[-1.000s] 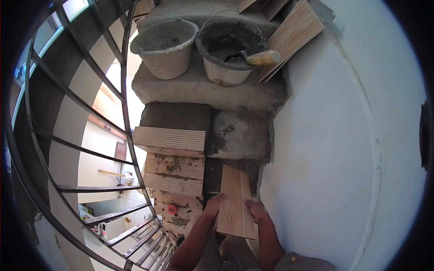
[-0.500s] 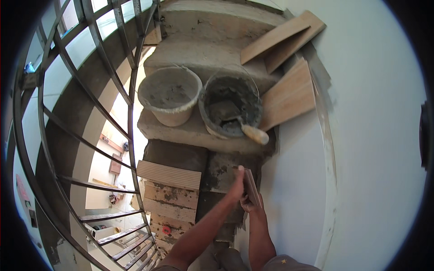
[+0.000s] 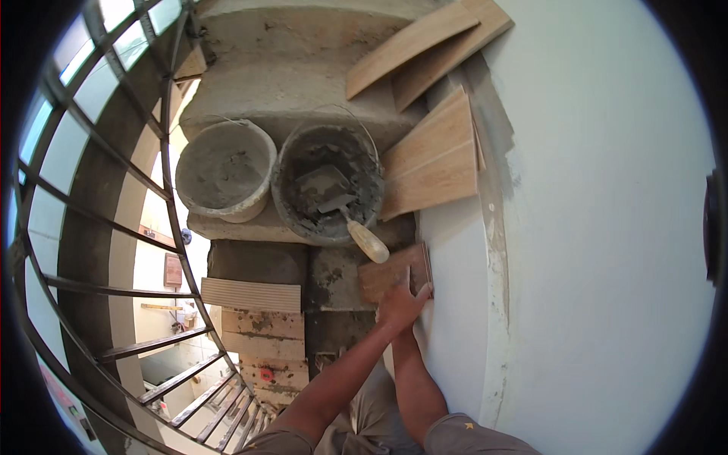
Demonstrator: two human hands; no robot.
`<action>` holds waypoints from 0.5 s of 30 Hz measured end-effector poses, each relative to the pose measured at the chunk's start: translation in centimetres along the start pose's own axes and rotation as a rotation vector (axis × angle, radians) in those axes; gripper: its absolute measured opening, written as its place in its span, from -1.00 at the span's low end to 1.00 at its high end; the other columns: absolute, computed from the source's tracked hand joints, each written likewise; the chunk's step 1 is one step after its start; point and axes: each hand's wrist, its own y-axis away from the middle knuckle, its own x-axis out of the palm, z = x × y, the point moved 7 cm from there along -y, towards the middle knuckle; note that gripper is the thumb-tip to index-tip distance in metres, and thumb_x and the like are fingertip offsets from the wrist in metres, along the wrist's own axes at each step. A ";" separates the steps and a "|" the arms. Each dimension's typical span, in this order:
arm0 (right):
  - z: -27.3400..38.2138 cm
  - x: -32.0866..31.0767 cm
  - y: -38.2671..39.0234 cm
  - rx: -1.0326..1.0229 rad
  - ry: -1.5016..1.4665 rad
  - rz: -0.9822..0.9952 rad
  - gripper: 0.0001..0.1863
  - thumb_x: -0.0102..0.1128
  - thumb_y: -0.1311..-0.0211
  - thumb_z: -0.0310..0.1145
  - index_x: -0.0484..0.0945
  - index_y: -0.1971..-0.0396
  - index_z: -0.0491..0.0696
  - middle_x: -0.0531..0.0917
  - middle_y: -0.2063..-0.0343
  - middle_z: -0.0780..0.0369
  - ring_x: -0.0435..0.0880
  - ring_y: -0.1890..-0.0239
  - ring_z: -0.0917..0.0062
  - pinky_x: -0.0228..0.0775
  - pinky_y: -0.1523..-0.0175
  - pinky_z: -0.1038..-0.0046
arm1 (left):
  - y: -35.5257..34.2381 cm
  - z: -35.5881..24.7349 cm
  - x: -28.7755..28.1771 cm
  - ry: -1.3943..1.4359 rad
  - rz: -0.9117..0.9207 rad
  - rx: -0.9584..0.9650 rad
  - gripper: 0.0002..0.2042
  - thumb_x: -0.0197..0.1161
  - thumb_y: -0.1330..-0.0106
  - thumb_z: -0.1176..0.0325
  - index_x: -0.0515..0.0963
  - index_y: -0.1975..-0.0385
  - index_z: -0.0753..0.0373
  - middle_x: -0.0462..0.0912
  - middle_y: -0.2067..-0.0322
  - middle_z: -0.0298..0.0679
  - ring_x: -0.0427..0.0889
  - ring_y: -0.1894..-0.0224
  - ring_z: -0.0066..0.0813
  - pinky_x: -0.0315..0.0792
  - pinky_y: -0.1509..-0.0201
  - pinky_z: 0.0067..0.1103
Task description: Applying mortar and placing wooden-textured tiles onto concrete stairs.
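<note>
My left hand [image 3: 402, 303] is on a wood-look tile [image 3: 379, 277] beside the white wall, its thumb at the right edge, gripping it. My right hand [image 3: 394, 327] is mostly hidden beneath the left, fingers out of sight. Just above, a trowel [image 3: 366, 240] rests in a dark bucket of wet mortar [image 3: 288, 182], handle over the rim. A paler bucket [image 3: 226, 171] stands beside it. To my left, a ribbed tile [image 3: 250, 294] lies on the lower step, below dark mortar [image 3: 256, 260].
More wood-look tiles [image 3: 432, 159] lean on the wall [image 3: 576, 227] at the right, others [image 3: 413, 45] on the upper step. A metal railing [image 3: 117, 288] curves along the left beside an opening down to a lower room. Concrete steps [image 3: 265, 76] rise ahead.
The tile in my hands has moved up and is now turned face-up beside the wall. My left hand has shifted over onto it, covering my right. The view has swung rightward.
</note>
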 end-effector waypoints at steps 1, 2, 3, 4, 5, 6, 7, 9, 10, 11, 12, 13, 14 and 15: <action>-0.7 2.1 -0.6 0.001 0.007 -0.014 -0.65 -0.07 -0.44 -0.17 0.49 -0.07 0.00 0.64 0.10 0.29 0.66 0.14 0.49 0.59 0.14 0.38 | -0.1 0.8 0.3 -0.008 0.006 -0.017 -0.18 0.19 -0.23 -0.19 0.28 -0.31 0.38 0.47 -0.16 0.18 0.49 -0.20 0.01 0.36 -0.27 -0.31; -1.0 0.8 1.5 0.004 0.016 -0.026 -0.65 -0.07 -0.44 -0.16 0.49 -0.07 0.01 0.64 0.10 0.30 0.65 0.13 0.49 0.59 0.13 0.37 | -0.4 1.2 -0.3 -0.018 -0.108 0.085 -0.20 0.23 -0.21 -0.13 0.30 -0.30 0.37 0.47 -0.17 0.16 0.50 -0.20 0.01 0.37 -0.27 -0.30; -1.2 0.3 2.4 -0.006 0.026 -0.039 -0.65 -0.07 -0.44 -0.16 0.49 -0.08 0.01 0.64 0.10 0.30 0.65 0.12 0.49 0.59 0.12 0.37 | -0.4 0.5 -0.9 -0.023 -0.216 0.199 -0.23 0.28 -0.20 -0.08 0.31 -0.29 0.36 0.47 -0.17 0.15 0.51 -0.19 0.01 0.37 -0.26 -0.29; -0.9 -0.4 3.5 -0.013 0.039 -0.050 -0.65 -0.07 -0.44 -0.16 0.49 -0.09 0.02 0.64 0.09 0.30 0.65 0.12 0.49 0.58 0.11 0.37 | -0.4 0.7 -0.8 -0.025 -0.210 0.191 -0.23 0.28 -0.20 -0.08 0.31 -0.29 0.36 0.47 -0.17 0.15 0.51 -0.19 0.01 0.37 -0.26 -0.29; -0.9 -0.5 3.6 -0.017 0.054 -0.058 -0.64 -0.07 -0.44 -0.15 0.48 -0.09 0.02 0.64 0.09 0.31 0.65 0.11 0.49 0.58 0.10 0.36 | -0.2 0.8 -1.0 -0.044 -0.237 0.223 -0.25 0.30 -0.20 -0.04 0.32 -0.29 0.34 0.49 -0.16 0.12 0.52 -0.18 0.01 0.39 -0.24 -0.30; -0.7 -0.1 4.4 -0.008 0.056 -0.064 -0.64 -0.07 -0.44 -0.15 0.48 -0.09 0.02 0.64 0.09 0.31 0.65 0.11 0.49 0.58 0.10 0.36 | 0.3 0.7 -1.4 -0.062 -0.263 0.253 -0.27 0.32 -0.20 -0.01 0.33 -0.28 0.33 0.51 -0.14 0.10 0.53 -0.16 0.00 0.41 -0.23 -0.30; -0.3 -0.1 5.0 0.020 0.094 -0.098 -0.64 -0.05 -0.44 -0.11 0.49 -0.07 0.05 0.64 0.08 0.34 0.65 0.12 0.51 0.57 0.13 0.39 | 0.6 0.7 -2.1 -0.063 -0.269 0.238 -0.27 0.32 -0.20 -0.01 0.33 -0.28 0.33 0.51 -0.14 0.10 0.53 -0.16 0.00 0.41 -0.23 -0.30; 0.6 -0.3 5.7 0.064 0.140 -0.128 -0.64 -0.03 -0.44 -0.07 0.49 -0.06 0.07 0.63 0.07 0.37 0.65 0.13 0.53 0.55 0.15 0.42 | 1.5 1.3 -2.8 0.078 -0.183 0.144 -0.31 0.32 -0.19 0.07 0.33 -0.28 0.30 0.53 -0.10 0.09 0.53 -0.14 0.02 0.43 -0.20 -0.30; 1.2 -0.4 5.8 0.079 0.072 -0.097 -0.59 -0.04 -0.44 -0.03 0.47 -0.10 0.06 0.62 0.02 0.33 0.63 0.05 0.48 0.52 0.04 0.38 | 1.9 1.3 -3.1 0.079 -0.194 0.130 -0.31 0.32 -0.19 0.07 0.33 -0.28 0.30 0.53 -0.10 0.09 0.53 -0.14 0.02 0.43 -0.20 -0.30; 1.3 -0.3 5.9 0.095 0.004 -0.064 -0.54 -0.06 -0.43 0.01 0.44 -0.15 0.05 0.60 -0.04 0.29 0.61 -0.02 0.42 0.49 -0.07 0.33 | 2.4 1.2 -3.3 0.091 -0.189 0.151 -0.30 0.31 -0.18 0.13 0.29 -0.31 0.28 0.51 -0.11 0.09 0.53 -0.13 0.04 0.43 -0.19 -0.29; 1.0 1.1 6.9 0.115 0.008 -0.061 -0.54 -0.06 -0.43 0.01 0.44 -0.15 0.05 0.60 -0.04 0.29 0.61 -0.02 0.42 0.49 -0.07 0.33 | 3.0 1.5 -3.7 0.097 -0.182 0.170 -0.29 0.30 -0.17 0.19 0.25 -0.34 0.25 0.49 -0.13 0.09 0.53 -0.12 0.06 0.44 -0.18 -0.29; 0.8 4.7 8.3 0.145 -0.059 0.008 -0.53 -0.06 -0.43 0.03 0.46 -0.14 0.04 0.60 -0.04 0.29 0.61 -0.04 0.41 0.47 -0.10 0.32 | 3.7 2.9 -4.7 0.088 -0.203 0.151 -0.29 0.30 -0.17 0.19 0.25 -0.34 0.25 0.49 -0.13 0.09 0.53 -0.12 0.06 0.44 -0.18 -0.29; 0.5 7.3 9.1 0.166 -0.125 0.081 -0.52 -0.05 -0.42 0.06 0.47 -0.12 0.04 0.61 -0.05 0.28 0.60 -0.06 0.39 0.46 -0.12 0.31 | 4.7 4.2 -5.3 0.055 -0.216 0.163 -0.24 0.27 -0.17 0.20 0.14 -0.39 0.21 0.42 -0.19 0.10 0.50 -0.13 0.10 0.46 -0.14 -0.24; -0.3 7.0 8.7 0.179 -0.117 0.092 -0.52 -0.05 -0.42 0.06 0.47 -0.12 0.04 0.61 -0.05 0.28 0.60 -0.06 0.39 0.46 -0.12 0.31 | 5.9 5.0 -5.4 0.028 -0.223 0.177 -0.19 0.25 -0.16 0.22 0.04 -0.44 0.17 0.34 -0.24 0.10 0.48 -0.14 0.15 0.48 -0.10 -0.20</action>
